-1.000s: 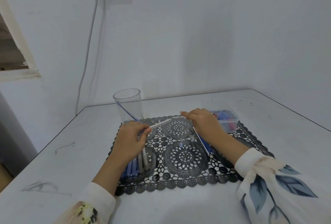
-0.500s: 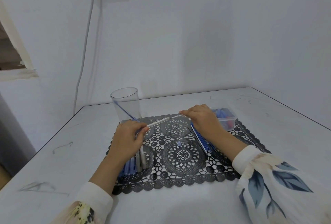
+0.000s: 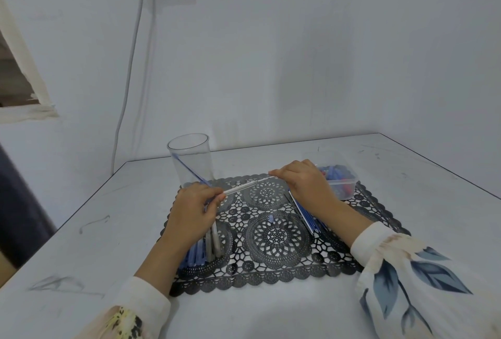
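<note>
Fingers (image 3: pixel 214 197) of left hand (image 3: pixel 193 216) curled round white pen barrel (image 3: pixel 241 188), held over lace mat (image 3: pixel 276 237); right hand (image 3: pixel 306 184) pinches its far tip. Risk: off-axis push could bend the tip, barrel slips.

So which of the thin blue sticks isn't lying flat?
The blue stick leaning slantwise inside the clear cup. The other thin blue sticks lie flat on the black mat by the right hand.

A black lace placemat (image 3: pixel 276 238) lies on the white table (image 3: pixel 271 314) — at its far-left corner a clear tumbler (image 3: pixel 199 155), one blue refill (image 3: pixel 187 167) leaning inside; far right, a plastic tub (image 3: pixel 343 183) of blue and red pieces.
</note>
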A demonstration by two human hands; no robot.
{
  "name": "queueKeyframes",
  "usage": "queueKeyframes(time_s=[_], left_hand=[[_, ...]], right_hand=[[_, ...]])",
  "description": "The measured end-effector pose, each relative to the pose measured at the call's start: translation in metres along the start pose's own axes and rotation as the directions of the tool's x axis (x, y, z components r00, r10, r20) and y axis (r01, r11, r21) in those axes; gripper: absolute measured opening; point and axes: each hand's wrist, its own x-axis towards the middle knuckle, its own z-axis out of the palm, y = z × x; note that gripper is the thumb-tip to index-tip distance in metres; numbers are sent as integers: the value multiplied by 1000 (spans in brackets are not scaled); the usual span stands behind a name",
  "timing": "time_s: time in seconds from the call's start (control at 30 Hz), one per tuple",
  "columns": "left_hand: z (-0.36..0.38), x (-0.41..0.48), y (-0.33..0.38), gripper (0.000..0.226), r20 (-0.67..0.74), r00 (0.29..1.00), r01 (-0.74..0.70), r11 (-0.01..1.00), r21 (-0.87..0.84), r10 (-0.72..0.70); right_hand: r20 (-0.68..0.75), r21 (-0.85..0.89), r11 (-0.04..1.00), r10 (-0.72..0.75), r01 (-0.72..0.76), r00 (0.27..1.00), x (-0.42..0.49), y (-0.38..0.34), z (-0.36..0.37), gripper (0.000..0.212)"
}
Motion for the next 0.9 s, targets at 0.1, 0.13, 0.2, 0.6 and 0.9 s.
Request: queueKeyframes(time_s=[0.1, 0.13, 0.2, 0.6, 0.9], left_hand=[[0, 0, 2, 33, 2, 999, -44, 999, -2, 44], [1, 0, 5, 37, 5, 999, -52, 999, -4, 52], [1, 0, 8, 43, 4, 998, -66, 998, -8, 66], [1, 0, 10, 45, -14, 997, -73, 997, 0, 73], [2, -1, 10, 45, -1, 997, -81, 997, 12, 81]], right_hand=[[-11, -9, 1000, -24, 24, 1000, 0, -3, 0, 35], [-15, -9, 999, -40, 40, 999, 1, -4, 0, 33], [-15, -12, 998, -63, 63, 998, 1, -9, -1, 26], [24, -138, 979, 154, -149, 988, 0, -20, 0, 44], [36, 57, 995, 80, -82, 996, 0, -29, 6, 28]])
